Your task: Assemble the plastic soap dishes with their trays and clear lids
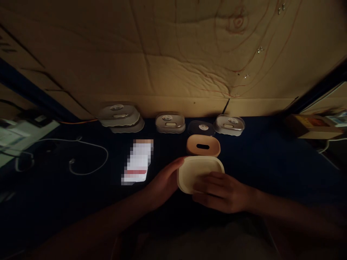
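In the head view, my left hand (pixel 171 178) grips a shallow cream plastic container (pixel 191 171) by its left side, thumb at the rim. The container has rounded corners and tilts toward me. My right hand (pixel 225 193) is closed at its right side, fingers bent over the inner face and slightly blurred; its thumb is hidden. Just behind the container sits an orange rounded piece (pixel 192 146) with a dark oval slot. Beyond that lies a dark clear lid (pixel 193 128) with a round white sticker.
Along the cardboard wall (pixel 173 79) stand wrapped slotted boxes: a stacked pair (pixel 127 117), one in the middle (pixel 173 126) and one further right (pixel 237 126). A lit phone (pixel 138 160) lies left of my hands. A white cable (pixel 107 155) curls beyond it. At far right is a cardboard box (pixel 306 130).
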### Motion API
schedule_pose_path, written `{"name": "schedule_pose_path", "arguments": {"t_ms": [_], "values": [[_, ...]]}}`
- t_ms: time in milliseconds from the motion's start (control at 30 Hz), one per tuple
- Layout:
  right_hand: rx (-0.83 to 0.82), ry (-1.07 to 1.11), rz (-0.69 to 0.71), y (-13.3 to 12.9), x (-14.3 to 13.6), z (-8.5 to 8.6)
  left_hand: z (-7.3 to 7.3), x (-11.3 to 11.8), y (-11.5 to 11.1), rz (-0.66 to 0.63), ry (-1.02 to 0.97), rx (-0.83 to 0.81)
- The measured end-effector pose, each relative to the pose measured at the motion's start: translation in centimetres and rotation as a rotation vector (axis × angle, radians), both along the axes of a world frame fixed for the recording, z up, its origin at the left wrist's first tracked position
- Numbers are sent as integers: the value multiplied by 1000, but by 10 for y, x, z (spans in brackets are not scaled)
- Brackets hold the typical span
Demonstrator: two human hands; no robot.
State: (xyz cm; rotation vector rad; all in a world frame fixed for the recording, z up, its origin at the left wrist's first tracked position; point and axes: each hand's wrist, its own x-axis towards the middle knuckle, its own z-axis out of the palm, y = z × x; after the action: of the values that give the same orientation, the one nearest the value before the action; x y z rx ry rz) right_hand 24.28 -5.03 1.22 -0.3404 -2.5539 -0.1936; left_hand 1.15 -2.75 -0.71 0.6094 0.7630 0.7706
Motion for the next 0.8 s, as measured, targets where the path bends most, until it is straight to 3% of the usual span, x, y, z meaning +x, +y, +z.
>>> {"name": "schedule_pose_path", "arguments": {"t_ms": [67,200,267,367,500,633,800], "values": [[-6,6,14,1,0,-1,2,0,-3,-99,-140,-103],[-155,114,15,9,7,1,8,0,-4,-102,-187,-207],[-225,180,-85,16,15,4,9,0,-3,-71,-161,-231],[-278,197,-341,33,25,3,9,2,-1,-41,-111,-269],[-305,49,-539,56,31,-14,10,5,-1,-28,-38,-325],[-309,-56,-580,64,31,-24,13,6,-2,-7,1,-352],[-297,99,-542,51,30,-7,11,5,1,-2,-19,-337]]}}
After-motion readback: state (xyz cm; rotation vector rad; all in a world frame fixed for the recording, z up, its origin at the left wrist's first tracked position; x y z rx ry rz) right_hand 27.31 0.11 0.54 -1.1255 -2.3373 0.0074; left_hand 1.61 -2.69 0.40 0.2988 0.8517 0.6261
